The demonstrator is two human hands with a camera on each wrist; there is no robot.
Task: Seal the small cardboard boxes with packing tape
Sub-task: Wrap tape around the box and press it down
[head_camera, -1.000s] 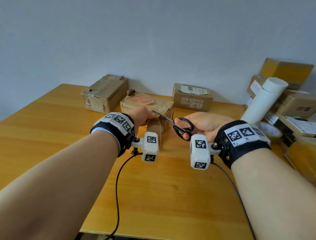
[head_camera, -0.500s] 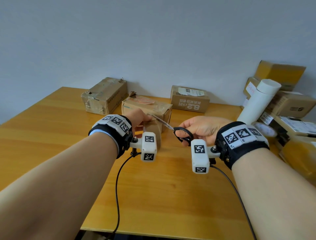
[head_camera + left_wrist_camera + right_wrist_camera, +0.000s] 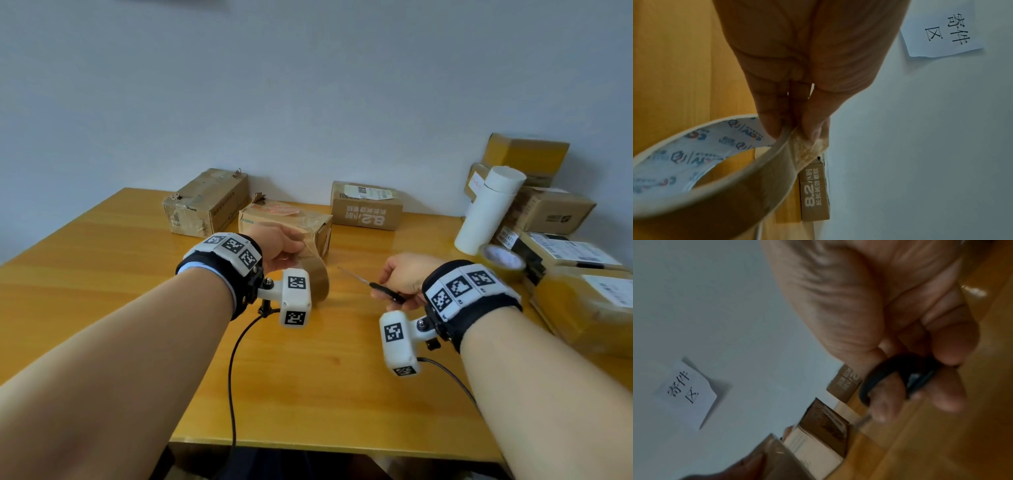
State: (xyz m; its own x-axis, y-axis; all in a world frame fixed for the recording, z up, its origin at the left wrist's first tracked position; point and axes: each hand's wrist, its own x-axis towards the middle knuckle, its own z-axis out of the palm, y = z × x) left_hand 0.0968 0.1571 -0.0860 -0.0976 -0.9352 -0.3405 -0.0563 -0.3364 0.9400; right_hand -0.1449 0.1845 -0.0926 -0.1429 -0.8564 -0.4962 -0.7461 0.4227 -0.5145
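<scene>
My left hand point(image 3: 281, 245) holds a brown packing tape roll point(image 3: 317, 279) upright just above the table. In the left wrist view the fingertips point(image 3: 772, 128) pinch the roll's rim and its crumpled loose tape end point(image 3: 807, 146). Right behind that hand lies a small cardboard box point(image 3: 291, 216) with shiny tape across its top. My right hand point(image 3: 406, 279) grips black-handled scissors point(image 3: 380, 289) with fingers through the loops point(image 3: 890, 378); the blades point left, low over the table, apart from the roll.
Two more small boxes stand by the wall: one at back left point(image 3: 209, 202), one printed "8.2" point(image 3: 366, 205). At the right are stacked cartons point(image 3: 548, 209), a white tube point(image 3: 489, 209) and a second tape roll point(image 3: 501, 262). A paper note point(image 3: 941, 27) hangs on the wall.
The scissors have come away from the tape by the box and moved right and down. My left hand has drawn the roll back from the box toward the table.
</scene>
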